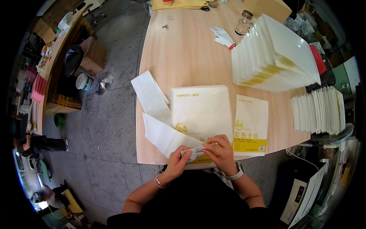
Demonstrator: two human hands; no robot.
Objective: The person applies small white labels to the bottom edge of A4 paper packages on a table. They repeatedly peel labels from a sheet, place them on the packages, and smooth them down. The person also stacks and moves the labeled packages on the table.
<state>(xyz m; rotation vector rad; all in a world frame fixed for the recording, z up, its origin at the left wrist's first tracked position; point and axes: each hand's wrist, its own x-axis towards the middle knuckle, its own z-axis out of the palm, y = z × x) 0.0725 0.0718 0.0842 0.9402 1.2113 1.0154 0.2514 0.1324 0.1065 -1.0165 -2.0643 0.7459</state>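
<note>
A long white strip of labels (160, 135) runs in folds from the table's left edge toward my hands. My left hand (176, 163) pinches its near end, where a small printed label (194, 154) shows between my hands. At that end's right side, my right hand (222, 153) has its thumb and fingers closed on the edge of the label. Whether the label is partly peeled, I cannot tell. Beneath my hands lies a stack of white and yellow card-paper packs (202, 105). One smaller pack (251, 122) lies flat just to its right.
Tall rows of white packs (263, 57) stand at the far right, with a shorter row (318, 110) nearer. A white glove (222, 37), a glass bottle (243, 23) and scissors (205, 8) lie farther back. A boxy machine (301, 191) stands right of the table.
</note>
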